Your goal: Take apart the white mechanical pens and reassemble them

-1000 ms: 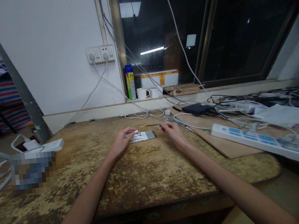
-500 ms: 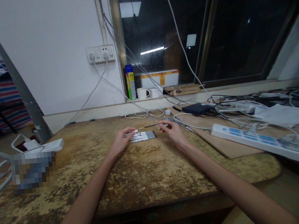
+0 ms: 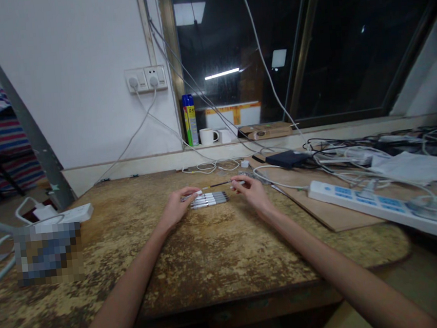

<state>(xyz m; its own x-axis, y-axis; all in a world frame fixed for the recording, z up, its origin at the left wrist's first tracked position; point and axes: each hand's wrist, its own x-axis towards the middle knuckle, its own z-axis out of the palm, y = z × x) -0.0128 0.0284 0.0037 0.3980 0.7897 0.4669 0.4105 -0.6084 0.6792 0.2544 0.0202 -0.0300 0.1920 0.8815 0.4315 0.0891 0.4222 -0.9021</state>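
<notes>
Several white pens with dark tips lie side by side on the worn wooden table. My left hand is closed on a white pen barrel at the left end of the row. To the right of the row, my right hand pinches a thin dark refill, and a pale pen part shows at its fingertips. The refill's yellowish end points at the barrel in my left hand. Whether the two touch cannot be made out.
A white power strip and a brown board lie at the right, with tangled cables behind. Another power strip is at the left. A mug and a spray can stand on the sill.
The refill in my right hand has shifted slightly left, so its yellowish end is closer to the barrel in my left hand. Both hands keep their grip.
</notes>
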